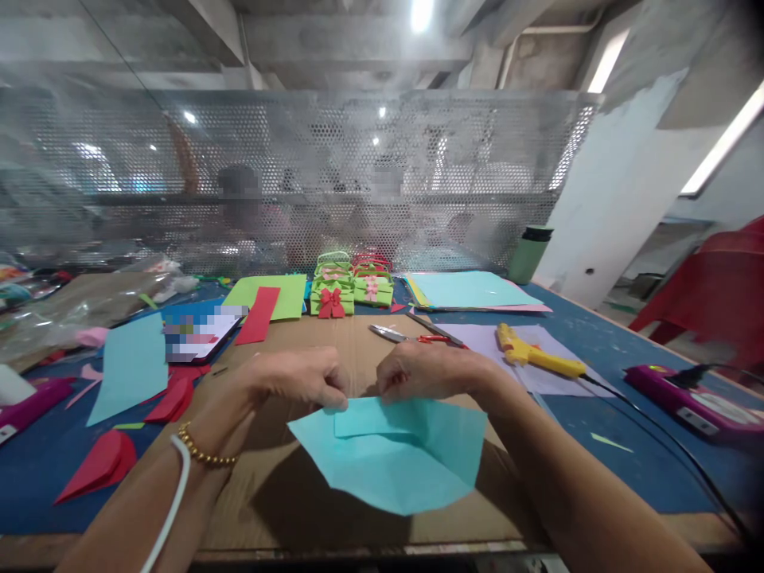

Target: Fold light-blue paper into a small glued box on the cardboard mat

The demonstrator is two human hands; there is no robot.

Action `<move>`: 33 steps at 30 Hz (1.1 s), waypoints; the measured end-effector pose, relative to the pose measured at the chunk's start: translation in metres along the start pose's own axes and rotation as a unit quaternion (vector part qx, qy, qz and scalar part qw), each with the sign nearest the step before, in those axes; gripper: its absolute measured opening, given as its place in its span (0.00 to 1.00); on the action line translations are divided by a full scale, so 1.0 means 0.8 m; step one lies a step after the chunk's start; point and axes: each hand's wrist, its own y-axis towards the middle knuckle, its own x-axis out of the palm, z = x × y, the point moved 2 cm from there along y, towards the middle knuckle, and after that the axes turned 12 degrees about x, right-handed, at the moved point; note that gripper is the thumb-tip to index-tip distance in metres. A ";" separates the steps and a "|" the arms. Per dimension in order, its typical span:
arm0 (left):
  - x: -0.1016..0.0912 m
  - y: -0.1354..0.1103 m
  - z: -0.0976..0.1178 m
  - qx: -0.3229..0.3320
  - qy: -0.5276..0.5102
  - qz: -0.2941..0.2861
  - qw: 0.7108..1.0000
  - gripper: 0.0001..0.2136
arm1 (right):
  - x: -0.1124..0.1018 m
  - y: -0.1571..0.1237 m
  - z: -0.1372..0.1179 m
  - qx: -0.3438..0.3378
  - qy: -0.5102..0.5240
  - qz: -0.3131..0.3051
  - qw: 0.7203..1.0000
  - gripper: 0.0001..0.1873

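A light blue paper sheet (397, 458) lies partly folded on a brown cardboard mat (280, 485) in front of me. My left hand (298, 378) pinches the sheet's far edge at the left, fingers closed. My right hand (421, 372) pinches the same edge just to the right, fingers closed too. A narrow strip along that edge is folded over toward me. A gold bead bracelet and a white band sit on my left wrist.
Scissors (411, 337) and a yellow glue gun (537, 356) lie beyond my right hand. Small green paper baskets (352, 290) stand at the back, with paper stacks (471, 290), red scraps (101, 465), a phone (200, 334) and a perforated metal screen (298, 175) behind.
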 end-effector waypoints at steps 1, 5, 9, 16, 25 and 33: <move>0.000 0.000 0.001 -0.001 0.004 0.002 1.000 0.10 | 0.000 0.000 0.000 -0.013 -0.003 0.004 1.000 0.08; 0.002 0.004 0.002 -0.026 0.004 0.008 1.000 0.10 | 0.001 -0.001 0.000 -0.015 -0.002 0.025 1.000 0.08; 0.008 0.013 0.005 -0.024 -0.012 0.018 0.999 0.10 | 0.006 0.000 -0.010 -0.028 0.012 0.050 0.998 0.10; 0.011 0.014 0.017 0.007 0.013 0.026 1.000 0.11 | 0.004 -0.003 -0.010 0.004 0.012 0.026 1.000 0.10; 0.007 0.014 0.025 0.036 0.032 0.025 0.999 0.10 | -0.001 -0.011 -0.013 0.010 -0.034 -0.007 0.999 0.05; 0.010 0.015 0.024 0.039 0.032 0.020 0.999 0.08 | 0.002 -0.010 -0.011 -0.006 -0.004 -0.012 1.000 0.12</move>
